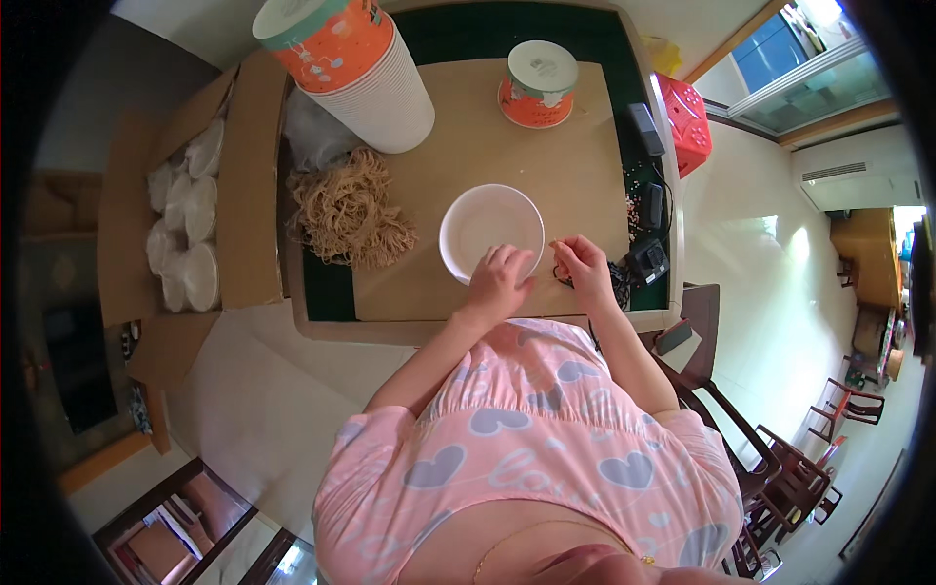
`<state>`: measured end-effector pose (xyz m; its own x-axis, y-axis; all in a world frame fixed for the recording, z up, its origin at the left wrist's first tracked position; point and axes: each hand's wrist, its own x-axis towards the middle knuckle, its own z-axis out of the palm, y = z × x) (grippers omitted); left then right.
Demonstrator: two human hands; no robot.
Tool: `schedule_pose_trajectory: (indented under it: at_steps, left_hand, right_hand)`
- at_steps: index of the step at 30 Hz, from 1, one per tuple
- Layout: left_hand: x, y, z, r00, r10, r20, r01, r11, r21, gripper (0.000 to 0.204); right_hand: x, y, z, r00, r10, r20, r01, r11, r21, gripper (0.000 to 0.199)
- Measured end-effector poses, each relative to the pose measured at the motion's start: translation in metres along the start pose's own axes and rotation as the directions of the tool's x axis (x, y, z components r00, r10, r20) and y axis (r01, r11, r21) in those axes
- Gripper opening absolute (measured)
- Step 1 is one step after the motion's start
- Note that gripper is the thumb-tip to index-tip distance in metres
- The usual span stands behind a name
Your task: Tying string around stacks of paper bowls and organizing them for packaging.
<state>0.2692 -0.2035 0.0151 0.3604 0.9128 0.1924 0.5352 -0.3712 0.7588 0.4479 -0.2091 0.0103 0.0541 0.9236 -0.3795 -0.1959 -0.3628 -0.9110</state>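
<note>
One round white bowl (491, 219) sits before the person, its near rim partly hidden by the left hand (500, 281), fingers bent over it; whether they grip, I cannot tell. Right of the bowl, the right hand (582, 273) has thumb and fingertips drawn narrow; anything between them is too small to make out. Beyond the bowl stands one upturned orange-and-green paper tub (539, 86); left of it, one tan heap of crinkled strands (349, 210) and one tall stack of white-and-orange paper tubs (366, 83), cut off above, uncountable.
</note>
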Motion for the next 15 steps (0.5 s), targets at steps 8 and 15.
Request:
schedule_pose_trajectory:
  at_steps: [8, 15]
  left_hand:
    - [-0.006, -0.039, -0.031, 0.914, -0.163, 0.372, 0.075, 0.968, 0.241, 0.03]
    - [0.007, 0.008, -0.046, 0.952, -0.212, 0.223, 0.294, 0.839, -0.457, 0.023]
  right_hand:
    - [0.001, 0.0, -0.001, 0.993, -0.018, 0.121, 0.037, 0.987, -0.154, 0.017]
    - [-0.015, -0.012, 0.021, 0.904, 0.157, 0.398, -0.162, 0.987, -0.02, 0.017]
